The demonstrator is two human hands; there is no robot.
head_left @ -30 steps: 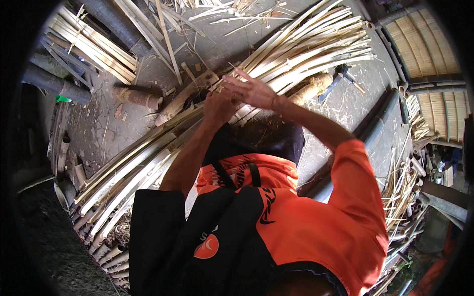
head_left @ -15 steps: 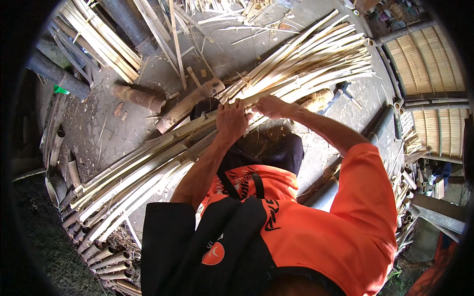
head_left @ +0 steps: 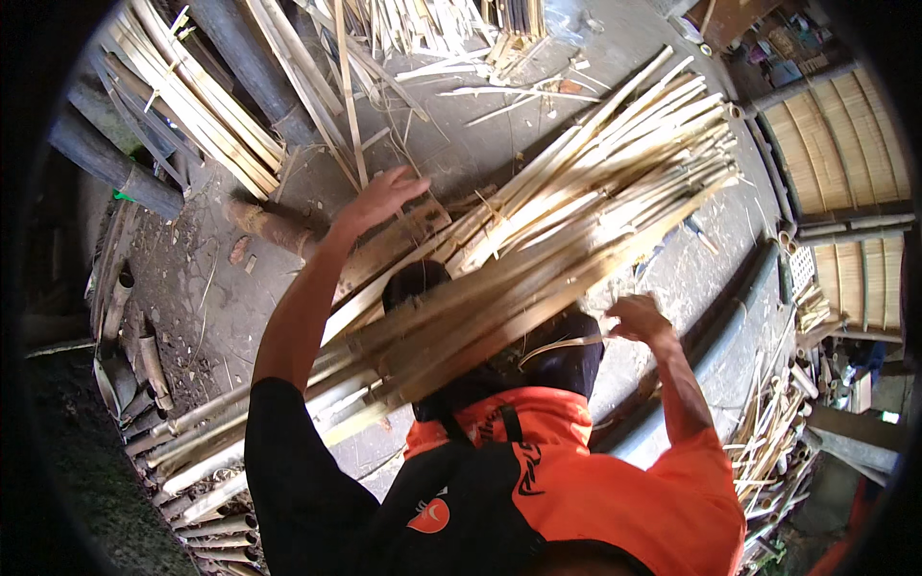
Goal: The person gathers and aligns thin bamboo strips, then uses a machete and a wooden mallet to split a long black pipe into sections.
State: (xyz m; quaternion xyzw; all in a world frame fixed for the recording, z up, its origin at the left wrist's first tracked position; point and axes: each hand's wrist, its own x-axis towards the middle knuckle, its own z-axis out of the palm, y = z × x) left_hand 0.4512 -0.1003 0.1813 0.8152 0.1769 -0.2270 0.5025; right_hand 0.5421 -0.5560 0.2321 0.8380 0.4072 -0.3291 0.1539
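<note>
A long bundle of split bamboo strips [head_left: 480, 317] lies slantwise across my lap, its near part smeared by motion. My left hand [head_left: 386, 197] is off the bundle, raised past its far side with fingers stretched out. On the near right side, my right hand [head_left: 639, 317] hovers apart from the strips, its fingers loosely bent and slightly blurred. A thin curved strip [head_left: 562, 344] shows just left of it; whether the fingers touch it is unclear. Under the bundle's far side sits a short thick bamboo piece [head_left: 399, 235].
Thick bamboo poles [head_left: 240, 58] and upright strips [head_left: 192, 106] stand at the far left. A cut bamboo length [head_left: 269, 226] lies on the concrete floor. Cut tubes [head_left: 226, 540] are piled lower left. A dark curved pole [head_left: 740, 307] and loose strips [head_left: 768, 442] lie at right.
Both hands have let go of the bundle and moved apart, the left up and leftward, the right down and rightward. The bundle has shifted toward me and looks turned or rolled.
</note>
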